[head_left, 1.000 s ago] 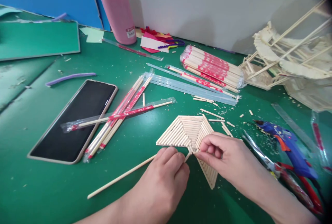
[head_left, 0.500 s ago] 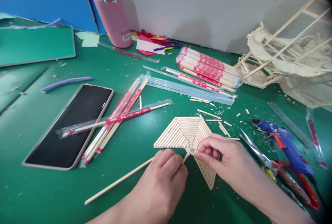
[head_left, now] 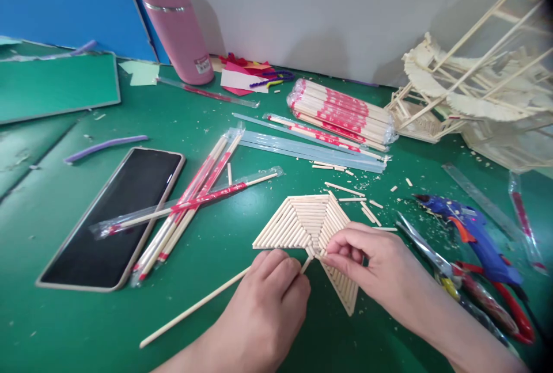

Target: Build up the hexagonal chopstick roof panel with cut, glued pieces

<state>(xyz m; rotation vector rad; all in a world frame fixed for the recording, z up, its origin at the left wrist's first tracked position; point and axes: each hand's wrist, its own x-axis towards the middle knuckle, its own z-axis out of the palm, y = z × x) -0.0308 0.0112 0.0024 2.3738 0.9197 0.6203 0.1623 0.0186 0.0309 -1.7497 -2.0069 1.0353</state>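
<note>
A flat panel of glued wooden sticks [head_left: 302,220] lies on the green table [head_left: 242,281], shaped like part of a hexagon. My left hand [head_left: 268,298] grips a long bare wooden stick [head_left: 194,307], whose tip meets the panel's centre. My right hand [head_left: 367,261] rests on the panel's right wing, fingertips pinching at that same centre point beside the stick tip. Whether the right fingers hold a small piece is hidden.
A phone [head_left: 114,214] lies at left under wrapped chopsticks [head_left: 190,206]. A chopstick bundle [head_left: 341,114] and pink bottle [head_left: 173,22] stand behind. A blue glue gun [head_left: 470,235], red-handled cutters [head_left: 496,304] and a stick model [head_left: 475,102] are at right.
The view has shifted slightly, so everything sits a little left and lower. Both hands stay at the panel's centre with barely any movement.
</note>
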